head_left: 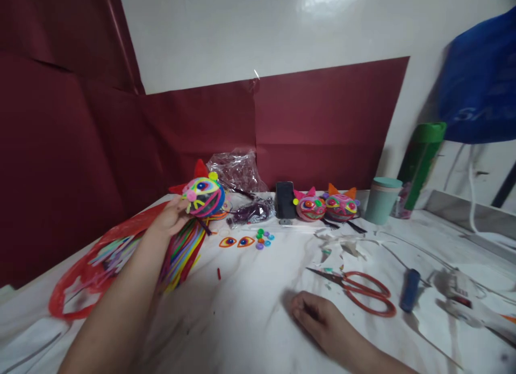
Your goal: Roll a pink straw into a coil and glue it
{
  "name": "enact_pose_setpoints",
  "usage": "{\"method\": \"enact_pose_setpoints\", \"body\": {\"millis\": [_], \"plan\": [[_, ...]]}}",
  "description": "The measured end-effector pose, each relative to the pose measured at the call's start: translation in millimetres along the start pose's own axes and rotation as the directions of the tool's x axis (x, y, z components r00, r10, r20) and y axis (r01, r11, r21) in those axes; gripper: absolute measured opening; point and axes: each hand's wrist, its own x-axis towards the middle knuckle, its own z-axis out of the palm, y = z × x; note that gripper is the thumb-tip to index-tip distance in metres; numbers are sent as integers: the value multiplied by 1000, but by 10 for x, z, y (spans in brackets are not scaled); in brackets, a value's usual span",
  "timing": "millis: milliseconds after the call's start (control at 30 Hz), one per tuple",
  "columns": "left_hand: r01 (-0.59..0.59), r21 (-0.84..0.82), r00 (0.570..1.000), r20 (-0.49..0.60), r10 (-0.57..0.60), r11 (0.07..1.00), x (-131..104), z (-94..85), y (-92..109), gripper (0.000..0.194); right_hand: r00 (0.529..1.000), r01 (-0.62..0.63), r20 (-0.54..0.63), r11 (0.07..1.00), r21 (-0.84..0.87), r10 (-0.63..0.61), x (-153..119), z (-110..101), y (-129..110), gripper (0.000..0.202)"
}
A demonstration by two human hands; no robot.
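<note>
Nearest me, my right hand (312,315) rests on the white table (250,331), fingers loosely curled in toward the thumb; I cannot tell whether anything is tucked inside. Just beyond it, on the right, lie the orange-handled scissors (368,293), their blades pointing left. Farther right is a blue handle (410,290), with a white tool (463,299) near the table's right side. Over on my left, a red bag (66,304) lies under my forearm with pale strips in it, and a bundle of coloured strips (183,256) sits right beside it. A short red stick (219,274) lies alone near the middle.

A little farther, two paper eyes (245,242) lie side by side, with a cluster of small buttons (264,238) just to their right; paper scraps (346,246) are beyond the scissors.

My left hand (172,218) pinches the left side of a cat head (205,196), raised above the far end of the strips, its red ears up. Along the far side stand a phone (285,200), a pink-eared cat head (310,207), an orange-eared cat head (342,206), a pale green cup (381,205) and a green can (423,164).
</note>
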Motion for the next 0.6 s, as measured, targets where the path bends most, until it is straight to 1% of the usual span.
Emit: {"method": "enact_pose_setpoints", "body": {"millis": [67,100,133,167,200,267,300,367,400,433,500,533,600], "plan": [[-63,-29,998,-28,63,998,-73,-54,176,22,999,28,44,997,-70,-25,131,14,-94,19],[-92,-41,995,-47,90,995,-113,-85,242,20,996,56,81,990,-126,-46,252,31,-170,19],[-121,-57,991,-72,117,991,-153,-114,291,19,988,115,128,971,-210,-90,415,62,-261,19],[-149,-74,985,-98,141,986,-188,-140,323,18,982,167,138,933,-319,-129,617,108,-359,19],[-176,-91,979,-123,165,980,-218,-161,339,19,980,185,139,917,-354,-144,852,174,-457,18],[-221,-117,965,-169,200,968,-255,-193,335,23,984,175,111,897,-405,-142,1378,360,-627,19],[-226,-123,962,-186,201,966,-263,-207,322,24,985,167,108,889,-427,-134,1641,474,-689,18],[-189,-112,967,-194,165,975,-261,-236,292,25,990,134,98,871,-472,-99,2111,717,-769,16],[-164,-102,971,-191,143,981,-254,-252,280,25,993,113,90,861,-495,-79,2301,833,-790,20],[-145,-93,975,-181,126,985,-245,-268,273,26,995,93,80,852,-516,-60,2456,937,-802,24],[-149,-91,979,-156,134,985,-225,-295,270,29,998,59,53,834,-549,-36,2669,1093,-804,28],[-164,-100,978,-149,148,981,-216,-303,272,30,999,48,38,828,-559,-33,2735,1139,-796,28],[-184,-120,973,-160,164,976,-206,-299,281,31,999,33,9,824,-566,-33,2803,1165,-766,29]]}}
